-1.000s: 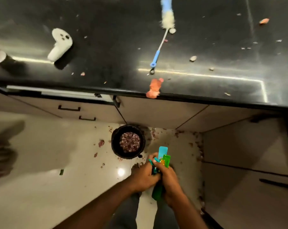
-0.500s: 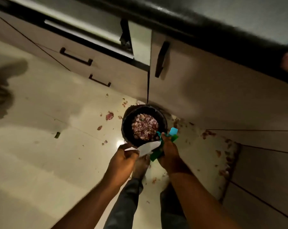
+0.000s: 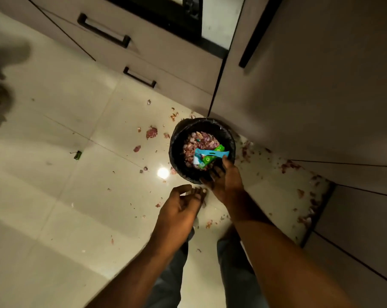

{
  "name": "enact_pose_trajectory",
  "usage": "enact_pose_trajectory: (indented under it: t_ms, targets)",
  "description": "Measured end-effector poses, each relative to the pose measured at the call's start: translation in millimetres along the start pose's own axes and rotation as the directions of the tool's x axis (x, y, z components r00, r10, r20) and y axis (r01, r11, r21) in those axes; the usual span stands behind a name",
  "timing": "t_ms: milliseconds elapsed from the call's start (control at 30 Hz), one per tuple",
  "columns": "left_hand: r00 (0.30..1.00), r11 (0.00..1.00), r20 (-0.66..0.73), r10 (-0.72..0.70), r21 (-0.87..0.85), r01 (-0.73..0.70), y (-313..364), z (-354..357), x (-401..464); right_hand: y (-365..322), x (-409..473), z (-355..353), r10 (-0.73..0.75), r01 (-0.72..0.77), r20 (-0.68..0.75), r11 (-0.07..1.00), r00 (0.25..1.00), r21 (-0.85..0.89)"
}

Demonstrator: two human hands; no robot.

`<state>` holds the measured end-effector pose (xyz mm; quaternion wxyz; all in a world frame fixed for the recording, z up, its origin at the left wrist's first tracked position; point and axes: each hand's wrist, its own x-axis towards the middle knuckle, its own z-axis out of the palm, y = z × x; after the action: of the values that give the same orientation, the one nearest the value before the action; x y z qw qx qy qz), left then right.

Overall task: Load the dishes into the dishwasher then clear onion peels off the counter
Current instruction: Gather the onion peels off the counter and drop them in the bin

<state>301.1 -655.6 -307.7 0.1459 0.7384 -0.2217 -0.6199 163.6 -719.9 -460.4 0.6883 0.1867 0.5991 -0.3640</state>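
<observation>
Wrapper (image 3: pixel 208 155) now dropped in bin (image 3: pixel 179 138); both hands' fingers spread, empty

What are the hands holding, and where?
Nothing. Right hand open over the bin; wrapper lies free inside. Left hand empty.

No text can be read; the green and blue wrappers (image 3: pixel 210 156) in the bin (image 3: pixel 181 138) show only blurred print.
</observation>
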Motion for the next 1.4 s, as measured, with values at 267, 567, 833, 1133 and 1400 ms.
enact_pose_trajectory:
  t_ms: [267, 567, 833, 1133, 1400]
  targets:
    - [0.988, 0.977, 0.109, 0.112, 0.167, -0.130, 55, 14, -56, -15, -126, -10, -0.039, 0.040, 0.055, 0.999, 0.998, -0.013]
    - [0.879, 0.850, 0.392, 0.272, 0.330, -0.411, 126, 67, -166, -67, -313, -43, -0.300, 0.280, 0.034, 0.922, 0.953, 0.269]
    - [0.640, 0.641, 0.666, 0.384, 0.306, -0.704, 160, 172, -260, -105, -444, -158, -0.586, 0.583, -0.183, 0.623, 0.790, 0.522]
    - [0.452, 0.483, 0.818, 0.355, 0.253, -0.838, 147, 285, -341, -122, -521, -292, -0.648, 0.715, -0.431, 0.263, 0.628, 0.647]
    - [0.392, 0.360, 0.830, 0.398, 0.251, -0.899, 134, 360, -375, -170, -552, -386, -0.644, 0.803, -0.568, 0.125, 0.512, 0.582]
